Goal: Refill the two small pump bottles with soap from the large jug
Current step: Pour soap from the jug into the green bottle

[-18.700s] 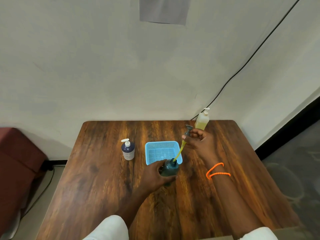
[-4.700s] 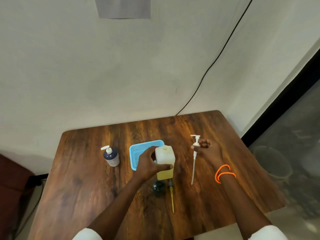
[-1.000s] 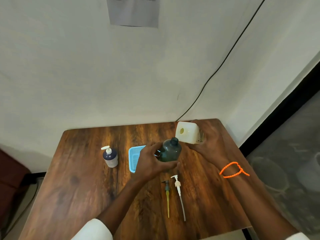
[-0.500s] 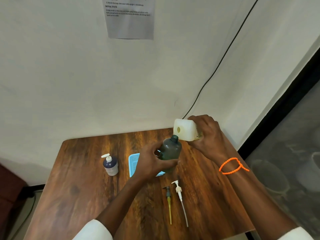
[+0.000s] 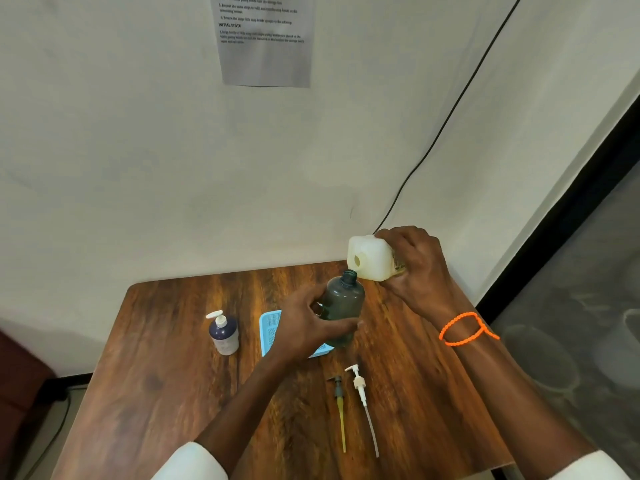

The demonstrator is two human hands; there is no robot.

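A: Translucent white plastic jug (image 5: 372,258): status?

B: Tipped on its side, lifted above the far right corner of the wooden worktop (image 5: 173,375). Right hand (image 5: 415,268) grip is clamped on its base end. The open mouth faces left, just above the neck of the dark green bottle (image 5: 341,308).

A: Green bottle position?

B: Held off the worktop, tilted slightly toward the jug, cap removed. Left hand (image 5: 308,330) grip is wrapped round its lower body. Whether soap is flowing, I cannot tell.

A: Removed parts?

B: Two pumps lie flat near the front edge, side by side and apart: the dark pump (image 5: 340,407) with a yellowish tube, and the white pump (image 5: 363,403) to its right.

A: Second bottle?

B: The navy bottle (image 5: 224,334) stands upright toward the left edge, white pump fitted. A blue basket (image 5: 270,329) sits between it and the left hand, partly hidden.
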